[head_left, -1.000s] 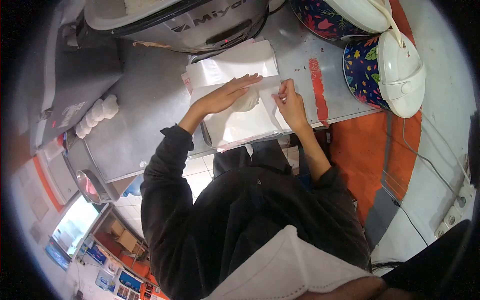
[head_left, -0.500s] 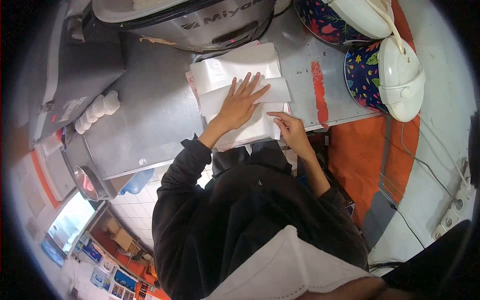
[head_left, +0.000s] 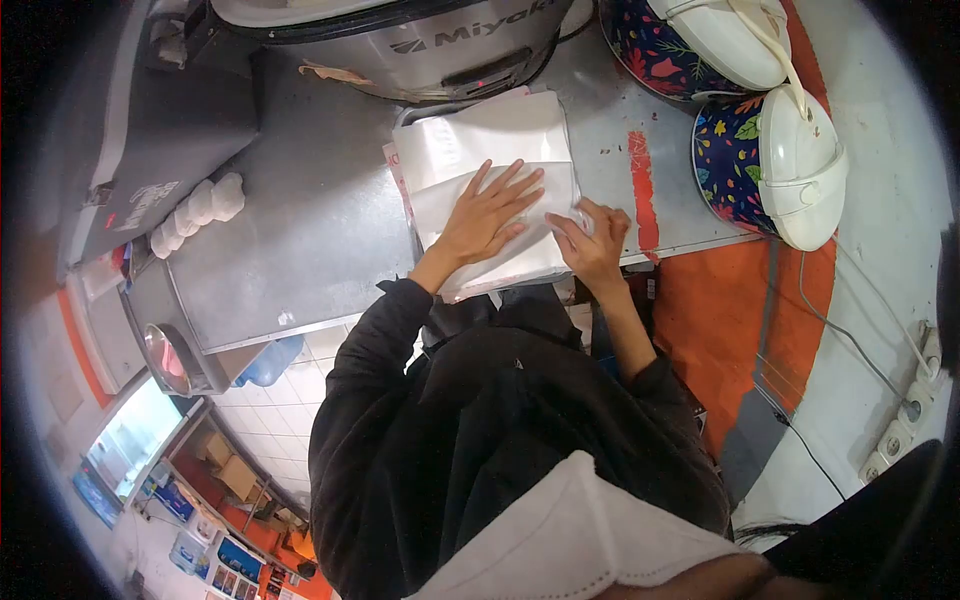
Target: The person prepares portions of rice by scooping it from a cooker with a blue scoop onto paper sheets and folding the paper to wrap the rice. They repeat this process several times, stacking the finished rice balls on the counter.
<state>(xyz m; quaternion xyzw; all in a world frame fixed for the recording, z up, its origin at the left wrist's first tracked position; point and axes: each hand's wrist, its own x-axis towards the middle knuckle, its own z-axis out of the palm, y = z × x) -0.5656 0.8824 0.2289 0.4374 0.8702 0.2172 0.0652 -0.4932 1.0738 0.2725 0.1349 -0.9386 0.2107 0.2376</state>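
Note:
A stack of white paper sheets (head_left: 490, 130) lies on the metal table, with pink print at its left edge. My left hand (head_left: 485, 218) rests flat on the upper sheet, fingers spread and pointing up the stack. At the right edge of the paper is my right hand (head_left: 598, 245), its fingers bent and closed on the sheet's edge between thumb and forefinger. A crease or fold line runs across the sheet just above my left fingertips.
A large silver cooker (head_left: 430, 50) stands behind the paper. Two flower-patterned rice cookers (head_left: 725, 165) with white lids sit at the right. White rounded objects (head_left: 200, 205) line up beside a grey box (head_left: 170, 130) at the left. The metal table's (head_left: 270, 270) front edge is near my body.
My right hand has shifted up along the paper's right edge, and its fingers have closed there. The narrow folded flap under my left hand now looks opened out. My left hand stays flat.

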